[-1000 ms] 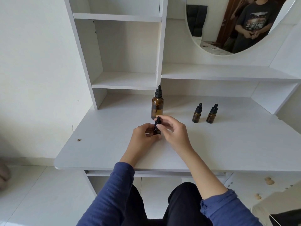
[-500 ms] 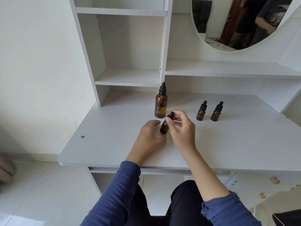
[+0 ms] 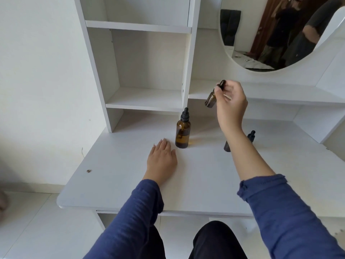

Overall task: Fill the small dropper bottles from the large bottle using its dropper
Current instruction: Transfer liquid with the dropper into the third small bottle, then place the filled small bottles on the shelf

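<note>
A white desk (image 3: 121,174) fills most of the view, seen from above by the person seated at it. A white shelf unit (image 3: 145,98) with open compartments rises from the back of the desk. To its right hangs a round mirror (image 3: 261,34), cut off by the frame's edge. Two arms in blue sleeves (image 3: 280,212) reach forward over the desk.

The left hand (image 3: 162,159) lies palm down on the desk with its fingers straight. It holds nothing and sits just left of the large bottle (image 3: 183,130). That bottle is amber glass, upright near the middle of the desk, with its black dropper cap on.

The right hand (image 3: 231,101) is raised well above the desk. Its fingertips pinch a small dropper bottle (image 3: 211,99) by the black cap, and the bottle hangs tilted in the air.

A second small bottle (image 3: 227,146) and a third small bottle (image 3: 251,136) stand on the desk, both partly hidden behind the right forearm.
</note>
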`<state>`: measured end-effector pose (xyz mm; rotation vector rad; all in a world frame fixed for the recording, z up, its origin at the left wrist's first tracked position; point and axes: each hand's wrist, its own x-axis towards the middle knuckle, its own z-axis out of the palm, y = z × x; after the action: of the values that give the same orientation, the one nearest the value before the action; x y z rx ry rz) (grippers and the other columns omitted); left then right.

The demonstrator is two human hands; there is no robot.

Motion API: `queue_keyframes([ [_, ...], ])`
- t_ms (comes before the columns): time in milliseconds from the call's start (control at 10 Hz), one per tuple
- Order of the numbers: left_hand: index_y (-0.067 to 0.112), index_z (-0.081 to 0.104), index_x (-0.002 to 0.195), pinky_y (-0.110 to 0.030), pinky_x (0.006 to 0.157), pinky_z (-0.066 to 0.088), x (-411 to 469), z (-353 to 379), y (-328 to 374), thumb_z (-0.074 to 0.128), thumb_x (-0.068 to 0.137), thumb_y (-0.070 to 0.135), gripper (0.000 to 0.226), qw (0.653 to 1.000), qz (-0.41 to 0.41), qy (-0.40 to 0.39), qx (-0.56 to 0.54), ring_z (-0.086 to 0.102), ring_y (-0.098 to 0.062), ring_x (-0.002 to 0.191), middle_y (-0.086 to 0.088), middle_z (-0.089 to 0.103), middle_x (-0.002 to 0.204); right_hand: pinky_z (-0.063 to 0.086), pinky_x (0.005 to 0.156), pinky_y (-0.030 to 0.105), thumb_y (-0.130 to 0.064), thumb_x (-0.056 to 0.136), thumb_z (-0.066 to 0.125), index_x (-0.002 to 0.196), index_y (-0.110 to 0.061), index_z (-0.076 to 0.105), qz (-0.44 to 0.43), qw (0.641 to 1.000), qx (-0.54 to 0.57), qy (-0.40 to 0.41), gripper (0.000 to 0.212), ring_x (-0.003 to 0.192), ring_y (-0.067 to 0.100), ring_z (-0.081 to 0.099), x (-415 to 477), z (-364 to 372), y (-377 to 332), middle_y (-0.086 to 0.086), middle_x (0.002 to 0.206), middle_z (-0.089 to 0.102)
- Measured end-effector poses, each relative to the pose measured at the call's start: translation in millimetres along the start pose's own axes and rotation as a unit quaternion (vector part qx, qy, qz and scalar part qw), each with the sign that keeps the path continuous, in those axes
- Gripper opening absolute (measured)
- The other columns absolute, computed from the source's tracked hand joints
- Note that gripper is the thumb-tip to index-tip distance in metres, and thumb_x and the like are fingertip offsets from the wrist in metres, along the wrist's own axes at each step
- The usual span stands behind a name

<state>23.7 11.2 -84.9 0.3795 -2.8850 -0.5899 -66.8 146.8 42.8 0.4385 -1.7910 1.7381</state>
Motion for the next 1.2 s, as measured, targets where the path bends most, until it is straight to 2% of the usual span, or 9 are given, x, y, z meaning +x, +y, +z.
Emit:
queue_keyframes([
  [100, 0.007, 0.015, 0.148, -0.033, 0.119, 0.001, 15.3, -2.1, -3.7, 0.021, 0.100, 0.028, 0.052, 1.000, -0.002, -0.008, 0.003, 0.006, -0.019, 0.146, -0.008, 0.011, 0.158, 0.049, 0.074, 0.007, -0.007, 0.086, 0.060, 0.104, -0.002, 0.059, -0.011, 1.000, 0.002, -0.009, 0.019, 0.077, -0.008, 0.059, 18.0, 19.9, -3.5, 0.004, 0.095, 0.063],
  [300, 0.005, 0.007, 0.148, -0.033, 0.118, -0.004, 29.2, 1.2, -8.1, 0.017, 0.100, 0.027, 0.054, 1.000, -0.007, -0.009, 0.012, 0.000, -0.020, 0.146, -0.010, 0.005, 0.158, 0.046, 0.070, 0.002, -0.007, 0.087, 0.060, 0.107, 0.000, 0.059, -0.025, 0.998, -0.032, -0.053, 0.021, 0.074, -0.008, 0.054, 37.3, 46.0, 2.4, 0.002, 0.093, 0.060],
  [500, 0.005, 0.002, 0.148, -0.029, 0.118, -0.004, 29.8, 3.6, -9.2, 0.015, 0.100, 0.028, 0.055, 1.000, -0.010, -0.016, 0.014, -0.002, -0.017, 0.146, -0.009, 0.001, 0.158, 0.043, 0.069, 0.000, -0.006, 0.087, 0.059, 0.107, 0.000, 0.059, -0.028, 0.994, -0.045, -0.099, 0.021, 0.081, 0.006, 0.056, 44.9, 55.1, 3.1, 0.003, 0.095, 0.060],
  [700, 0.006, 0.004, 0.148, -0.028, 0.118, -0.002, 28.9, 3.2, -9.6, 0.017, 0.100, 0.028, 0.055, 1.000, -0.007, -0.010, 0.011, 0.000, -0.017, 0.146, -0.009, 0.003, 0.158, 0.044, 0.077, 0.002, -0.006, 0.089, 0.055, 0.114, -0.003, 0.057, -0.020, 0.988, -0.059, -0.145, 0.026, 0.090, 0.008, 0.058, 44.2, 57.9, 4.2, 0.001, 0.103, 0.062],
  [800, 0.006, 0.005, 0.148, -0.028, 0.118, -0.002, 28.7, 3.8, -9.1, 0.017, 0.100, 0.028, 0.055, 1.000, -0.003, -0.010, 0.011, 0.001, -0.017, 0.146, -0.009, 0.004, 0.158, 0.044, 0.096, 0.017, -0.011, 0.090, 0.055, 0.119, -0.007, 0.054, -0.025, 0.988, -0.061, -0.136, 0.030, 0.108, 0.012, 0.058, 38.7, 46.7, 5.8, 0.006, 0.116, 0.063],
  [900, 0.006, 0.004, 0.148, -0.028, 0.118, -0.002, 29.5, 3.7, -10.4, 0.017, 0.100, 0.029, 0.055, 1.000, 0.000, -0.012, 0.014, 0.001, -0.017, 0.146, -0.009, 0.003, 0.158, 0.039, 0.102, 0.020, -0.011, 0.091, 0.053, 0.120, -0.007, 0.054, -0.048, 0.991, -0.078, -0.094, 0.029, 0.114, 0.010, 0.054, 25.0, 24.5, 12.4, 0.006, 0.121, 0.061],
  [1000, 0.007, 0.003, 0.148, -0.028, 0.118, -0.002, 29.8, 4.9, -12.0, 0.015, 0.100, 0.030, 0.055, 1.000, 0.003, -0.019, 0.018, 0.000, -0.017, 0.146, -0.009, 0.002, 0.158, 0.035, 0.101, 0.016, -0.012, 0.091, 0.052, 0.121, -0.009, 0.053, -0.035, 0.991, -0.115, -0.061, 0.030, 0.116, 0.011, 0.052, 4.8, -7.5, 27.9, 0.004, 0.124, 0.059],
  [1100, 0.007, 0.003, 0.148, -0.029, 0.118, -0.001, 30.2, 5.5, -13.1, 0.015, 0.100, 0.031, 0.055, 0.999, 0.002, -0.024, 0.022, 0.000, -0.017, 0.146, -0.008, 0.001, 0.158, 0.031, 0.099, 0.014, -0.014, 0.090, 0.055, 0.123, -0.011, 0.052, 0.009, 0.987, -0.148, -0.061, 0.033, 0.119, 0.013, 0.050, -16.1, -32.6, 46.6, 0.003, 0.127, 0.057],
  [1200, 0.007, 0.003, 0.148, -0.029, 0.119, -0.001, 31.0, 6.0, -12.3, 0.015, 0.101, 0.031, 0.055, 0.999, 0.003, -0.025, 0.028, 0.000, -0.018, 0.146, -0.009, 0.002, 0.158, 0.033, 0.101, 0.021, -0.013, 0.087, 0.060, 0.126, -0.009, 0.048, 0.050, 0.981, -0.172, -0.069, 0.041, 0.121, 0.016, 0.049, -34.9, -49.3, 61.1, 0.006, 0.130, 0.054],
])
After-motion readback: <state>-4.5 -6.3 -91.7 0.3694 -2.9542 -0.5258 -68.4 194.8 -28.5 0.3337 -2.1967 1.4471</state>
